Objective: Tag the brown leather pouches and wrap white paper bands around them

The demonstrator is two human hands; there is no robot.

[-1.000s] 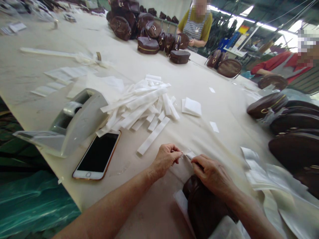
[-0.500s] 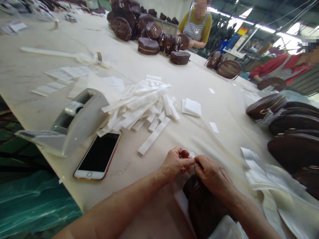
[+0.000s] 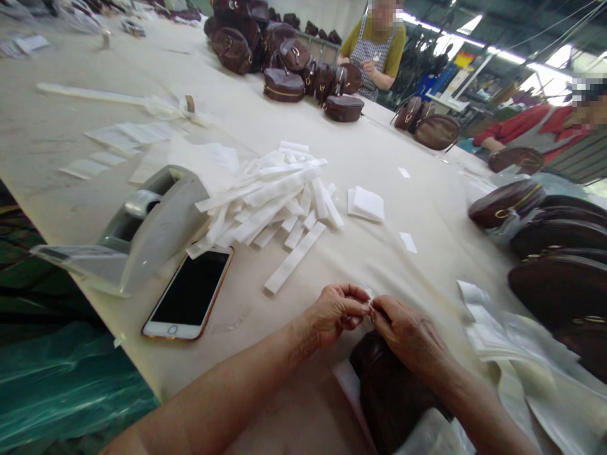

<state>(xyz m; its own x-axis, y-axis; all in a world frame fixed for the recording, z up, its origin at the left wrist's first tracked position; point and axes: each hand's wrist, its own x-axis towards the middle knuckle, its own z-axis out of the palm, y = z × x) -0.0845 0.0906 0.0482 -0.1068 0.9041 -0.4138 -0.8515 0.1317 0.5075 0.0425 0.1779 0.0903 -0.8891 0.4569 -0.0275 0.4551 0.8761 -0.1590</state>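
Note:
My left hand [image 3: 337,315] and my right hand [image 3: 408,332] meet above a dark brown leather bag [image 3: 391,398] at the table's near edge. Both are closed in a pinch, fingertips almost touching. A small whitish piece [image 3: 370,302] shows between them, too thin and blurred to tell whether it is paper or plastic. Part of the bag is hidden under my right hand and forearm. Clear plastic [image 3: 434,433] lies against its near side, and a white sheet edge [image 3: 348,382] shows along its left.
A pile of white strips [image 3: 270,196], a phone [image 3: 190,294] and a tape dispenser [image 3: 161,221] lie left. Brown bags [image 3: 559,253] and white sheets [image 3: 497,332] stand right. Across the table are more bags [image 3: 284,85] and two people [image 3: 374,50].
My left fingers have closed in toward my right fingertips, and the loop between the left fingers no longer shows. The person across the table has raised a hand.

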